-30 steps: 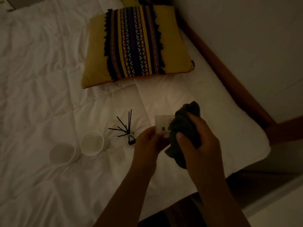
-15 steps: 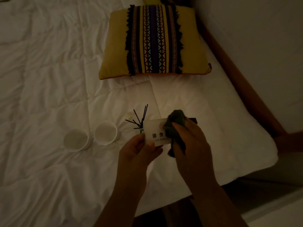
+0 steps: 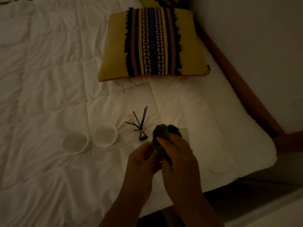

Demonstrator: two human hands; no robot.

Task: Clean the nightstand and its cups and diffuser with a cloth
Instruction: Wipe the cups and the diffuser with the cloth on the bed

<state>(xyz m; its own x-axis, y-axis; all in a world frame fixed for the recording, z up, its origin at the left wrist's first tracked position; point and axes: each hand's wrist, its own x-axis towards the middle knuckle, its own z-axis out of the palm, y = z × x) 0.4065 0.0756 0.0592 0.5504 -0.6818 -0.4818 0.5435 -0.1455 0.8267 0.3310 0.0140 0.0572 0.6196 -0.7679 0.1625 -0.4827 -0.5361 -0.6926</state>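
Observation:
The light is dim. My right hand [image 3: 178, 154] grips a bunched dark cloth [image 3: 161, 136] and presses it over a small pale card [image 3: 185, 135], of which only the right edge shows. My left hand [image 3: 144, 159] is curled against the cloth's left side and holds the card's hidden lower part. Just beyond the hands a reed diffuser [image 3: 141, 128] with black sticks stands on the white duvet [image 3: 49, 95]. Two white cups [image 3: 75, 141] [image 3: 105, 134] stand side by side to its left, open side up.
A yellow cushion [image 3: 152, 43] with a dark patterned stripe lies further up the bed. A brown wooden bed rail [image 3: 246, 95] runs along the wall on the right, ending at a brown wooden surface [image 3: 293, 141]. A dark gap [image 3: 246, 202] lies beyond the mattress edge.
The card's printed face showed half a second ago; now the cloth covers most of it. Both hands stay together above the duvet, and the view has shifted right.

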